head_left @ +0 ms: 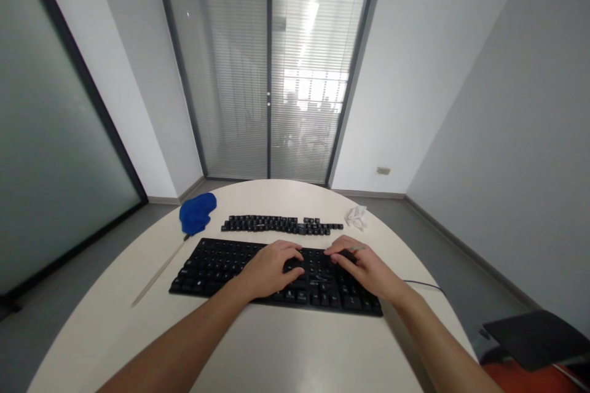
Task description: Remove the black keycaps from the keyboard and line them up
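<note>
A black computer keyboard (216, 264) lies slightly askew on the round table, most of its keys in view. My left hand (274, 267) rests over its middle, thumb and forefinger apart, and I see nothing held between them. On the right part of the keyboard, my right hand (362, 264) has thumb and forefinger tips close together near the top rows. Whatever may be between those fingertips is too small to make out. Behind the keyboard, loose black keycaps (276, 225) are laid out in uneven rows. The hands cover some keys.
Blue cloth (197, 213) lies at the back left, by a thin stick-like handle (159, 275) with a dark end. A crumpled white tissue (356, 217) sits at the back right. The cable (424, 284) runs off the pale table's (295, 350) right edge, near a chair (537, 338).
</note>
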Tool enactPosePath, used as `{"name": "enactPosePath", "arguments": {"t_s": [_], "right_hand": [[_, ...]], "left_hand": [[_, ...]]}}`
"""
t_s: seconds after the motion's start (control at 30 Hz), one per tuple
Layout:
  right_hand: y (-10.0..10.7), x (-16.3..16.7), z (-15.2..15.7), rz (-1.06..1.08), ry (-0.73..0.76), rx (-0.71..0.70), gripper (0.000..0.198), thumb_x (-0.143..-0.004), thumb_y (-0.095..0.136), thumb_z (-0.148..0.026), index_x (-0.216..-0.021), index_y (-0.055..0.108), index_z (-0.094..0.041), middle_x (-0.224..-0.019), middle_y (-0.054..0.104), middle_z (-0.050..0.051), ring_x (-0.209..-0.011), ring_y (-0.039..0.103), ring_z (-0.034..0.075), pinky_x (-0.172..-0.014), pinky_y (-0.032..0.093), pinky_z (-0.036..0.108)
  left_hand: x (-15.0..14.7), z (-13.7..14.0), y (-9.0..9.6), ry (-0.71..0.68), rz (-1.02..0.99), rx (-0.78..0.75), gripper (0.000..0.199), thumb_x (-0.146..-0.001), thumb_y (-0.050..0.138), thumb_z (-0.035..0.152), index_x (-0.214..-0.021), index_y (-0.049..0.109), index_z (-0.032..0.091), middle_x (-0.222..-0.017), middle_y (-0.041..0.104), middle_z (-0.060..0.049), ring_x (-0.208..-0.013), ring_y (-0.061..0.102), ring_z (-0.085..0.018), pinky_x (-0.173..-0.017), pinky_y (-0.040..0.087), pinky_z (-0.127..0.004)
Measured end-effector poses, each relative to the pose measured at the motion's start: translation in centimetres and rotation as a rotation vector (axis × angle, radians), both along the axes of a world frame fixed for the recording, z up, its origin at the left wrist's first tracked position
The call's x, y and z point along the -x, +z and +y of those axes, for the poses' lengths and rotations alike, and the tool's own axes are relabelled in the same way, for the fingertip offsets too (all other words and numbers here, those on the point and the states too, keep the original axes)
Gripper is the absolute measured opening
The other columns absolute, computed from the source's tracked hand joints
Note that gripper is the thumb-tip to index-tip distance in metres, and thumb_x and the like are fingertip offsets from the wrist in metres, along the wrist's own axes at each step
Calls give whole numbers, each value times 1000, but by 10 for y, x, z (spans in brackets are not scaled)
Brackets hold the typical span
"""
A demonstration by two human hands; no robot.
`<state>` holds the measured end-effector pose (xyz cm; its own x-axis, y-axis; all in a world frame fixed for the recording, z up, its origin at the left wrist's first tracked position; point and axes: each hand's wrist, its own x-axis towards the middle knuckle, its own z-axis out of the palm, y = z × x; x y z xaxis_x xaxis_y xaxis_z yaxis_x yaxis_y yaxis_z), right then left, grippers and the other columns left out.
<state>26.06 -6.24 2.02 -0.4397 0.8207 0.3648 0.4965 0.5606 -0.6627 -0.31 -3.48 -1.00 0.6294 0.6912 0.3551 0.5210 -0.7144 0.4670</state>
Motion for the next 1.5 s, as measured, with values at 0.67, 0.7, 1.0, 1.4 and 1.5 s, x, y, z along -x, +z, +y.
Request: {"name": "enactPosePath", "arguments": {"t_s": [0.67, 0.7, 1.0, 1.4, 1.5], "right_hand": [[-2, -9, 5, -28, -123, 11, 29, -97, 51, -43, -103, 71, -22, -104, 72, 8, -100, 65, 23, -93, 49, 37], [-2, -11, 6, -21, -155, -1, 30, -98, 50, -43, -103, 71, -22, -106, 72, 8, -101, 64, 24, -94, 48, 38], [5, -11, 3, -139, -240, -10, 34, -101, 37, -43, -99, 63, -22, -101, 70, 7, -97, 62, 24, -87, 45, 34], [1, -6, -1, -564, -199, 30, 28, -86, 63, -45, -97, 73, -22, -86, 74, 7, -80, 65, 24, -69, 40, 29], [2, -5, -1, -547, -195, 33, 29, -93, 53, -42, -94, 74, -22, -85, 74, 7, -79, 66, 23, -70, 40, 28]], "left_hand": [[-1, 0, 2, 7, 8, 2, 18, -87, 66, 30, -103, 68, 23, -127, 64, -5, -118, 57, -23, -106, 44, -40], [0, 0, 2, 7, 9, 1, 18, -87, 66, 30, -103, 68, 23, -127, 64, -5, -118, 57, -23, -106, 44, -40], [1, 0, 1, 1, -2, -4, 18, -87, 65, 30, -103, 68, 23, -127, 64, -5, -118, 57, -24, -105, 44, -41], [0, 2, -3, 3, 3, -12, 18, -87, 65, 30, -104, 67, 23, -128, 63, -5, -119, 56, -23, -105, 44, -40], [0, 2, -4, 5, 3, -16, 18, -87, 66, 31, -104, 67, 23, -128, 63, -5, -119, 56, -23, -105, 44, -40]]}}
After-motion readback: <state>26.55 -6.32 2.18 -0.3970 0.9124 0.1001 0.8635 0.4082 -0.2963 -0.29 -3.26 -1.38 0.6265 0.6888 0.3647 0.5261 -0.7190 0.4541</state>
